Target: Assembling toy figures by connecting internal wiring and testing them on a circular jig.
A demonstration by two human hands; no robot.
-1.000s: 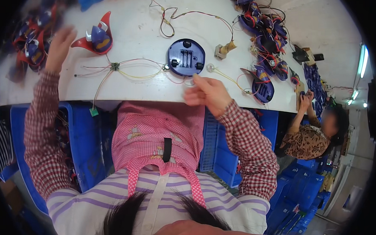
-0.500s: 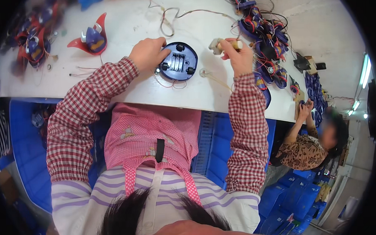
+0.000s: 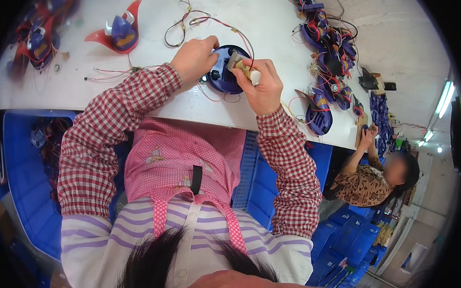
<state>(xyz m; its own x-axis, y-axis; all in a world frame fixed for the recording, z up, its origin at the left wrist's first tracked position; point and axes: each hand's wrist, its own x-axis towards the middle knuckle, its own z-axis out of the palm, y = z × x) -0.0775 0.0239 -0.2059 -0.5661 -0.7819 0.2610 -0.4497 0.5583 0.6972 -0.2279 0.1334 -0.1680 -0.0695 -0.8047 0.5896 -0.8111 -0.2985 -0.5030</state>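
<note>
A round dark-blue plastic base (image 3: 219,77) lies on the white table with its open battery compartment facing up. My left hand (image 3: 193,61) is closed at its left rim, fingers bent against the edge. Over the compartment, my right hand (image 3: 264,89) grips a wired block (image 3: 236,61), grey at the front with a cream, white-ended cylinder behind. The block's front end is at the compartment; whether it touches the contacts is hidden. Thin wires (image 3: 224,99) hang from the base's near side. A red and purple horned toy (image 3: 121,38) stands left of my hands.
The block's cable (image 3: 200,14) loops across the table's far side. Several purple toys (image 3: 332,64) with tangled wires are heaped at the right, and more toys (image 3: 38,44) at the left. Blue bins (image 3: 25,166) stand below the table edge. A person (image 3: 369,180) works at the far right.
My right hand has moved left, bringing the wired block from beside the base to over its battery compartment. My left hand stays at the rim. The cable has shifted with the block.
</note>
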